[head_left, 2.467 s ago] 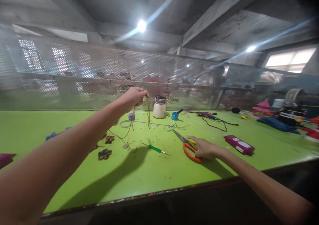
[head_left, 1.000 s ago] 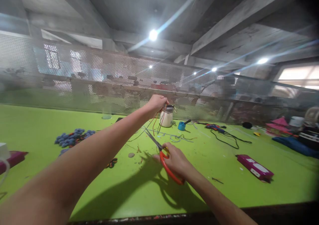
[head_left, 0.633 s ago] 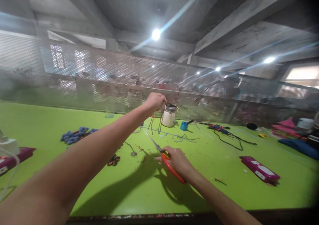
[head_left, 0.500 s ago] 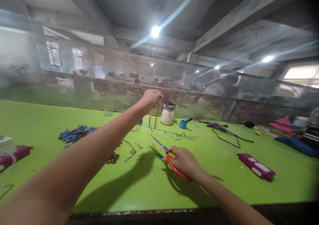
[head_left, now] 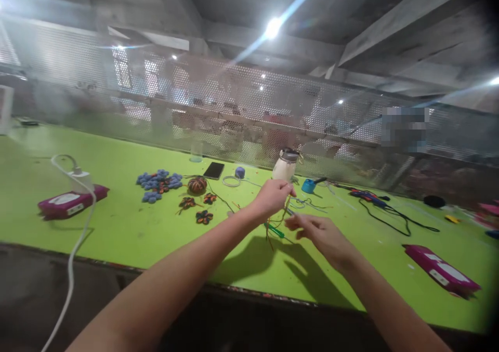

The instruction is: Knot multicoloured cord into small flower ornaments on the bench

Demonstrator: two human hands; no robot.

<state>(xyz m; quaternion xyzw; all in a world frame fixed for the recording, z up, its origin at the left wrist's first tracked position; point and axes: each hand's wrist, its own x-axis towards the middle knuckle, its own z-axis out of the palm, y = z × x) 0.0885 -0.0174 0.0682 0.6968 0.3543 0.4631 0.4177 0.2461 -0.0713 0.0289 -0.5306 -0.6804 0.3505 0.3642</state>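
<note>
My left hand [head_left: 275, 196], closed in a pinch, holds thin yarn strands [head_left: 268, 238] above the table, with their brownish ends dangling. Just right of them, my right hand [head_left: 317, 233] has its fingers bent, the fingertips close against the strands. A short grey-blue sliver shows at those fingertips; whether it is a scissor blade cannot be made out, and no red scissor handles are visible. Beneath the hands lies a green-handled tool with a thin metal shaft [head_left: 276, 231]. Crocheted dark-and-orange flowers [head_left: 204, 217] and a striped yarn ball [head_left: 197, 185] lie to the left.
Blue crocheted pieces [head_left: 152, 183] are heaped at left, near a phone [head_left: 214, 170]. A white bottle [head_left: 284, 167] and a blue pot [head_left: 309, 186] stand behind my hands. Purple boxes lie left [head_left: 66, 205] and right [head_left: 440, 271]; a white cable [head_left: 80, 237] hangs over the edge.
The view has turned left. My left hand has come lower and nearer with the strands. My right hand has moved up to them, and the red-handled scissors it held are no longer visible.
</note>
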